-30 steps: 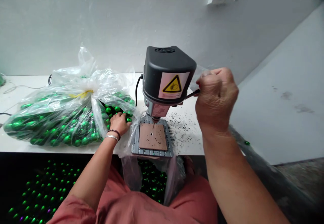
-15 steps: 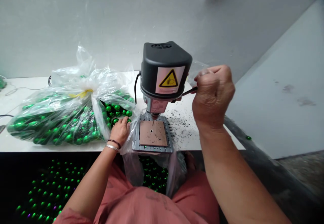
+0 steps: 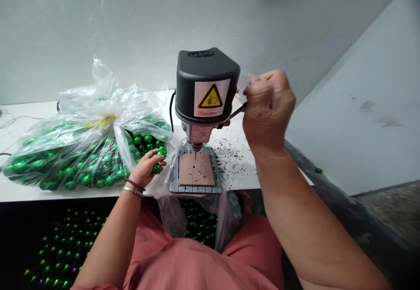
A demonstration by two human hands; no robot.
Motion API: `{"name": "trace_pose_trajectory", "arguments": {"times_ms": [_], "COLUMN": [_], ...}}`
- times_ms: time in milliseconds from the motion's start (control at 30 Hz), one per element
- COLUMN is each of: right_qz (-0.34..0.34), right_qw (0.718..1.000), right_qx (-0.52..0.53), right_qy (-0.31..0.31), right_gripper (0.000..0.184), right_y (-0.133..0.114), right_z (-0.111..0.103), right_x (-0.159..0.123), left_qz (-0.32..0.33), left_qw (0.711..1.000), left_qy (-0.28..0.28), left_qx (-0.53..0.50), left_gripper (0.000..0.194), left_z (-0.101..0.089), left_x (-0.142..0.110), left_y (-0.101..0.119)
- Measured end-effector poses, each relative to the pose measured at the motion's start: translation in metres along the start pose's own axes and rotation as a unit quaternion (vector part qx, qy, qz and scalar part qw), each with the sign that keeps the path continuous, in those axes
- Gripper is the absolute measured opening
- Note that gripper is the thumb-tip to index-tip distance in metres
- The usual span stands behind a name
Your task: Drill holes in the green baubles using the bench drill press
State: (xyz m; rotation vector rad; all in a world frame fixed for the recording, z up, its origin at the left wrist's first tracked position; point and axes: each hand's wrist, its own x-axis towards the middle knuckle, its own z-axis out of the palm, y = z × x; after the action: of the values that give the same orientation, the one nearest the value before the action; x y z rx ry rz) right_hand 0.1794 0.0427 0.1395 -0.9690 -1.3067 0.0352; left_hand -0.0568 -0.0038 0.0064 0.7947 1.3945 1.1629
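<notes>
Ball [image 3: 156, 168] in the left hand [image 3: 146, 167]: the step in hand looks like lifting it clear of the bag [image 3: 85, 145], and it is best done with a light pinch, since the glossy surface could slip or scuff. It would help to clear the bag's loose plastic fully, so that no fold drags along with the fingers. The lever [image 3: 238, 110] is better held without any pull while the left hand works so near the drill [image 3: 210, 73]; the fingertips should stay off the line under the bit [image 3: 196, 155]. Loose chips [image 3: 234, 154] lie on the desk [image 3: 244, 181] and some on the board [image 3: 190, 177]; brushing them away from the hole [image 3: 194, 166] would likely give a steadier seat.

As for the grip, the left thumb and fingers are curled about the ball, which sits at their tips, on the right side of the hand. A second ball [image 3: 160, 152] shows just beyond the fingers; whether it is held too, I cannot tell. The held ball is to the right of the bag's main bulk, left of the board and apart from it, near the mouth where more green balls show. On the right, the right hand [image 3: 271, 110] is fisted around the lever's end, well apart from the ball.
</notes>
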Motion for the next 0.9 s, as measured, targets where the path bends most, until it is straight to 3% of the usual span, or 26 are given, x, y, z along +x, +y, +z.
{"name": "trace_pose_trajectory", "arguments": {"times_ms": [100,167,367,500,633,900], "right_qz": [0.027,0.051,0.087,0.08,0.082,0.084], "right_qw": [0.999,0.998,0.995,0.996,0.995,0.995], "right_qx": [-0.012,-0.025,-0.022,-0.003,0.0,-0.013], "right_qy": [-0.027,-0.04,-0.053,-0.05,-0.052,-0.061], "right_gripper": [0.025,0.026,0.033,0.032,0.031,0.034], "right_y": [0.002,0.003,0.005,0.005,0.005,0.007], "right_z": [0.006,0.01,0.018,0.018,0.017,0.017], "right_x": [0.013,0.021,0.031,0.029,0.029,0.031], "left_qz": [-0.033,-0.042,-0.049,-0.04,-0.008,0.055], "left_qw": [0.986,0.977,0.972,0.986,0.995,0.955], "left_qy": [-0.072,-0.083,-0.088,-0.096,-0.092,-0.085], "left_qx": [-0.148,-0.193,-0.211,-0.129,0.028,0.279], "left_gripper": [0.047,0.043,0.039,0.044,0.041,0.041], "left_z": [0.003,0.006,0.019,0.03,0.044,0.065], "left_x": [-0.012,-0.017,-0.026,-0.026,-0.02,-0.004], "left_y": [0.006,0.01,0.012,0.007,0.0,-0.009]}}
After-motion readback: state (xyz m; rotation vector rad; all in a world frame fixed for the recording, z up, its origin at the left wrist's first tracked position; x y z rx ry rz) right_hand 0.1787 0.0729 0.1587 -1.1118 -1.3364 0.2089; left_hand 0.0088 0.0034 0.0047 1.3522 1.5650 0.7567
